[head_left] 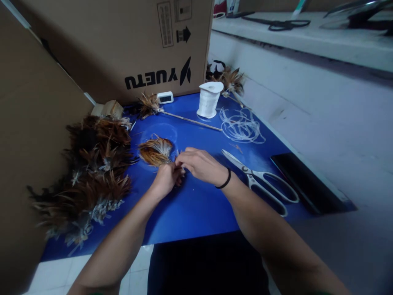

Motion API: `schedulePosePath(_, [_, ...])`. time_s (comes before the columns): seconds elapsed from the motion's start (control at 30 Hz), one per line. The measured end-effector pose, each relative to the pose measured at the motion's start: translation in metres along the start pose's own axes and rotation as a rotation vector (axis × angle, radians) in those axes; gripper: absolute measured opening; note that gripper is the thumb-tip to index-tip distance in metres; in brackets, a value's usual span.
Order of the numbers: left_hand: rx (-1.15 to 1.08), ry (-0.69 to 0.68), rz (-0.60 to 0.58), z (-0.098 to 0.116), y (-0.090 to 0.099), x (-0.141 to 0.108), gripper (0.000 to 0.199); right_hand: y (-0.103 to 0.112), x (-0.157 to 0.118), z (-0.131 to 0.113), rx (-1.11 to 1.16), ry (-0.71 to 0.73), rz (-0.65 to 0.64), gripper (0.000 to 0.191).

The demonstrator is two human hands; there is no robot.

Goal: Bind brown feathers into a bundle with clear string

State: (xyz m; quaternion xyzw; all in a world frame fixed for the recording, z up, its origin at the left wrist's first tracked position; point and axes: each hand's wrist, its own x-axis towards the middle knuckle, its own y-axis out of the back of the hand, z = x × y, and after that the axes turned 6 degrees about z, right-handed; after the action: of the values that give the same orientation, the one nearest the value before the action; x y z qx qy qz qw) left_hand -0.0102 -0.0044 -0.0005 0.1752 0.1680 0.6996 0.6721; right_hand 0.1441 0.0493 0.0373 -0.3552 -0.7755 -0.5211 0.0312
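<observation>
A small bundle of golden-brown feathers (156,150) points away from me above the blue tabletop. My left hand (166,179) is closed around the base end of that bundle. Right beside it, my right hand (203,164) has its fingertips pinched together, touching the left fingers. Whatever the right fingertips hold is too small and too hidden to make out. A black band circles my right wrist. Large white-handled scissors (260,178) lie to the right of my right hand, blades toward the far left.
Tied brown feather bunches (104,176) pile up on the left. Farther back are a feather-tipped stick (193,120), a white spool (210,100), a small display device (165,97) and tangled clear strips (242,126). A dark phone-like slab (310,184) lies right. A cardboard box (107,45) stands behind.
</observation>
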Motion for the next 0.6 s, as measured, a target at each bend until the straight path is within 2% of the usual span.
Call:
schedulePosePath(0.13, [0.037, -0.04, -0.022, -0.001, 0.0, 0.001, 0.02, -0.003, 0.001, 0.001, -0.004, 0.027, 0.006, 0.018])
schedulePosePath(0.43, [0.001, -0.009, -0.077, -0.001, 0.008, 0.002, 0.019, -0.013, 0.002, 0.005, -0.004, 0.103, 0.068, 0.014])
schedulePosePath(0.6, [-0.082, 0.079, -0.087, 0.002, 0.008, 0.003, 0.027, -0.006, 0.003, 0.004, -0.098, 0.068, 0.248, 0.01])
